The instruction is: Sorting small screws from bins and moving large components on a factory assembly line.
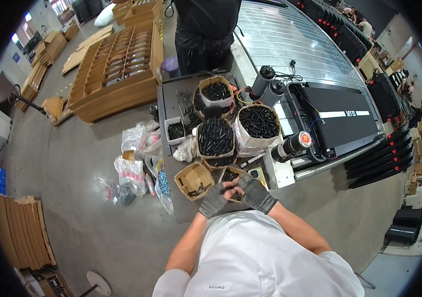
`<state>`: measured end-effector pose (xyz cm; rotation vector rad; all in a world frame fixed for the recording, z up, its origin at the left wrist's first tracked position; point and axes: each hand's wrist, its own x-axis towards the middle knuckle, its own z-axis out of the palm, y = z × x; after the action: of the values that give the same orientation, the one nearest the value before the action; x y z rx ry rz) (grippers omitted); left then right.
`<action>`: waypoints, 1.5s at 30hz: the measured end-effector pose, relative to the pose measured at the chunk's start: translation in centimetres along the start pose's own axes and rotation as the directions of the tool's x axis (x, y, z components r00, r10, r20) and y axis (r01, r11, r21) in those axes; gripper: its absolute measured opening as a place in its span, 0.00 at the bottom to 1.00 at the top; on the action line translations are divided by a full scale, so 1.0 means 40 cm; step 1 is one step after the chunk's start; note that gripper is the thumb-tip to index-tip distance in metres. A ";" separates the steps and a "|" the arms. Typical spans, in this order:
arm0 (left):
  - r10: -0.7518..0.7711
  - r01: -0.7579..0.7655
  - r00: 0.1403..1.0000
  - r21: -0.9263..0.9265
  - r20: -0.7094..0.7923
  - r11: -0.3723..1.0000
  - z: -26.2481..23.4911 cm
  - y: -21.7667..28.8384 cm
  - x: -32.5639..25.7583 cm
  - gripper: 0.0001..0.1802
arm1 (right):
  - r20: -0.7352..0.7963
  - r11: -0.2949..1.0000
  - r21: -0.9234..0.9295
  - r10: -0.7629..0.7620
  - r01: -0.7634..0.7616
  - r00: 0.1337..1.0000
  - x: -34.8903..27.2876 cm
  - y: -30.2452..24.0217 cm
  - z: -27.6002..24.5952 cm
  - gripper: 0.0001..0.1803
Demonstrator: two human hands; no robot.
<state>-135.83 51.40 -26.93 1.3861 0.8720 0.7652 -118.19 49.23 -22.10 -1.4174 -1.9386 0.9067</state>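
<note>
Left hand (pixel 214 201) and right hand (pixel 256 194) partly hide the small carton (pixel 237 170) beneath; any piece between their fingertips is too small to identify. The upper edge crops the dark-clothed person (pixel 205 34); the lower edge, the white shirt (pixel 265 252).

I can see a person in black clothes (pixel 206 29) standing beside a silvery roller conveyor (pixel 290 37), where a flat black machine (pixel 337 121) lies. Across the grey floor (pixel 82 193), a big divided carton (pixel 124 96) sits near a pallet jack (pixel 52 109).
</note>
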 end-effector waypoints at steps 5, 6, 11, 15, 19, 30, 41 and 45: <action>-0.131 0.107 0.975 0.136 0.181 0.985 -0.040 0.057 0.015 0.13 | 0.186 0.955 -0.199 -0.182 0.218 0.966 0.025 -0.064 -0.042 0.10; -0.078 0.040 0.977 0.188 0.198 0.981 -0.052 0.040 0.016 0.12 | 0.123 0.949 -0.182 -0.239 0.259 0.963 0.024 -0.078 -0.038 0.11; 0.054 -0.086 0.992 0.289 0.118 0.954 -0.051 0.069 0.023 0.15 | -0.060 0.984 0.035 -0.175 0.177 0.983 0.026 -0.082 -0.039 0.13; -0.158 0.128 0.979 -0.219 -0.127 0.967 -0.011 0.103 0.047 0.17 | 0.243 0.268 0.900 0.347 -0.345 0.906 0.014 -0.001 0.009 0.20; 0.027 -0.020 0.985 0.042 -0.171 0.999 0.020 0.047 0.066 0.23 | 0.252 -0.168 0.961 0.194 -0.221 0.948 0.011 -0.016 0.039 0.19; 0.323 -0.206 0.933 0.500 -0.157 0.841 -0.006 0.074 0.113 0.10 | 0.290 -0.285 0.937 0.319 -0.200 0.902 0.015 0.085 0.069 0.20; 0.186 -0.188 0.980 0.662 0.074 0.725 -0.017 0.068 0.096 0.09 | 0.334 -0.069 0.942 0.212 -0.327 0.918 0.011 0.109 0.087 0.22; 0.045 -0.077 0.997 0.712 0.063 0.698 -0.020 0.071 0.096 0.10 | 0.335 -0.039 0.941 0.239 -0.336 0.911 0.005 0.123 0.100 0.22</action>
<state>-134.51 55.27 -24.36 2.1256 1.1630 0.4382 -118.47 49.68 -28.43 -0.7607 -0.4116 1.9929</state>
